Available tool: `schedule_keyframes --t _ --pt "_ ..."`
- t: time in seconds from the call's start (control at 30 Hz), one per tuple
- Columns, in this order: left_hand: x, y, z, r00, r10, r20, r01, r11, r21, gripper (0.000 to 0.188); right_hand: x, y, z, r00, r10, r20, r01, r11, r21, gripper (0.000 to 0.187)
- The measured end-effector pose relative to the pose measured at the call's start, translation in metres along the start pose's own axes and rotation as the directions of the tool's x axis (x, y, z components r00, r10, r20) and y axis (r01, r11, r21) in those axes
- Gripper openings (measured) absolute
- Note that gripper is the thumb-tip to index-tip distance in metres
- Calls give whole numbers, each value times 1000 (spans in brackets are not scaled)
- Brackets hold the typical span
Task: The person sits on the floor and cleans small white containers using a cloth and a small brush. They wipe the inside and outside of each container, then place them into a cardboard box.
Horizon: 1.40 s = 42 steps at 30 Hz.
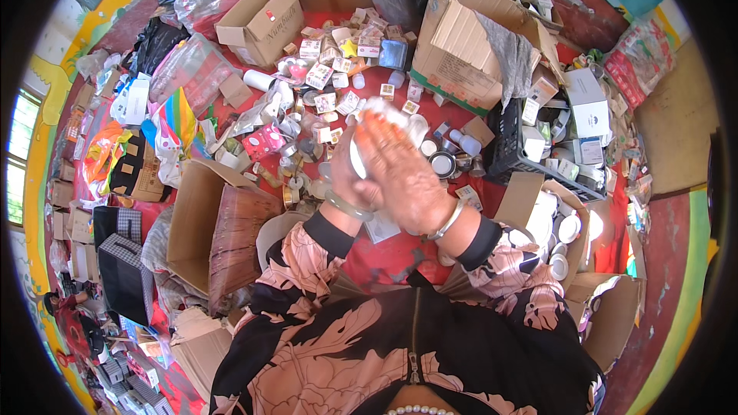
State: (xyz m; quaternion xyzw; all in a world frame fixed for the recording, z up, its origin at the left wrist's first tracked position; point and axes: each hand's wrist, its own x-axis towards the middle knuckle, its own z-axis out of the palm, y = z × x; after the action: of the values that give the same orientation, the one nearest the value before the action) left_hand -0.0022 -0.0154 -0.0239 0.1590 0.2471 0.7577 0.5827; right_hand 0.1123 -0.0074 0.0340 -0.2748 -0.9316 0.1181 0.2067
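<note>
Both hands are raised together in the middle of the head view, close over the red floor cloth. My left hand (346, 173) is curled round a white rounded container (357, 158), its fingers mostly hidden. Across it lies my right hand (400, 177), fingers stretched forward and pressed together against the container, slightly smeared by motion. White also shows past the right fingertips; I cannot tell whether it is the same container. Below the hands is a flat white piece (381, 227). Just right stands a round tin (442, 164).
Small boxes, jars and lids spread in a heap (330, 84) ahead. A black crate (511, 154) and a carton of white round containers (576, 207) are at the right. An open carton (196, 223) stands left, and a large torn carton (469, 46) far right.
</note>
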Motion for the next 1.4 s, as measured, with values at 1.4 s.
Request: schedule_keyframes --t 1.4 --pt "-9 8 -4 967 -9 255 -205 568 797 35 -9 26 -5 1000 -19 19 20 999 -39 71"
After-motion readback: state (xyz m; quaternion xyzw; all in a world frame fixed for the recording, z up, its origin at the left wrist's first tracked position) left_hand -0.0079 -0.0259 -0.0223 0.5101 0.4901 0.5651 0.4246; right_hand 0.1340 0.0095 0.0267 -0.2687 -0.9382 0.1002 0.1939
